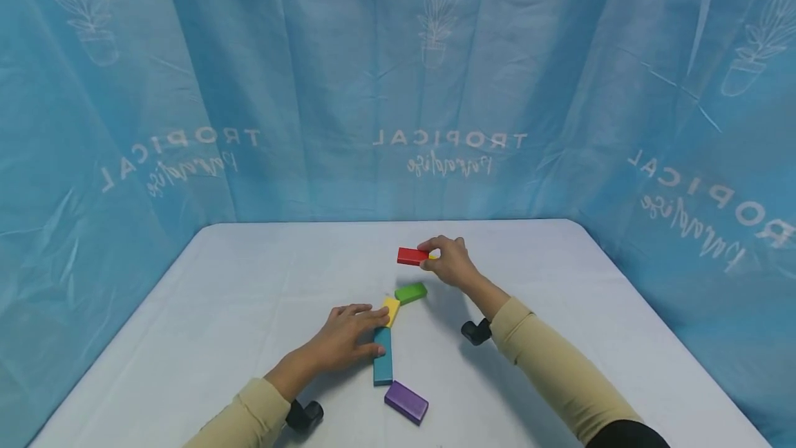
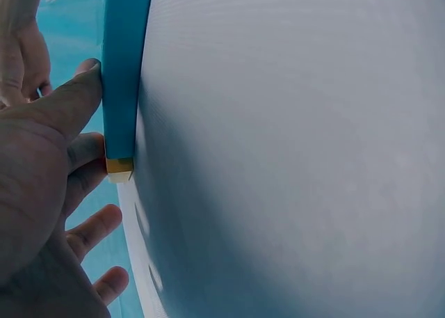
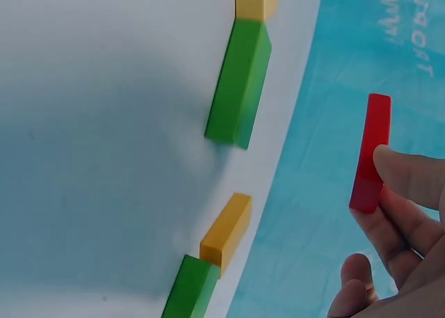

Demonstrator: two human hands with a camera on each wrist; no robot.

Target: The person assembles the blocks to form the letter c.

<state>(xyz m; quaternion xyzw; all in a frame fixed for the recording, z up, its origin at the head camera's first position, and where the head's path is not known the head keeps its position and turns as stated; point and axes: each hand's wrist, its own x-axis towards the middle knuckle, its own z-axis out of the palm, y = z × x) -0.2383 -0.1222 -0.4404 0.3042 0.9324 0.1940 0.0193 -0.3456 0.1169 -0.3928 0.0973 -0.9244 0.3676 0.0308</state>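
Note:
My right hand (image 1: 452, 265) pinches a red block (image 1: 409, 256) between thumb and fingers, above the far part of the table. Seen from the right wrist, the red block (image 3: 372, 151) stands apart from the other blocks. My left hand (image 1: 345, 337) has its fingers spread and extended, its thumb at the teal block (image 1: 383, 365) and fingertips at the yellow block (image 1: 392, 310). These two blocks lie end to end. Beyond them, a green block (image 1: 411, 293) lies angled, its near end against the yellow one.
A purple block (image 1: 407, 402) lies slanted by the teal block's near end. In the right wrist view, another yellow block (image 3: 228, 227) meets a second green block (image 3: 191, 290). A white-covered table (image 1: 261, 282) stands before blue printed curtains (image 1: 336, 88).

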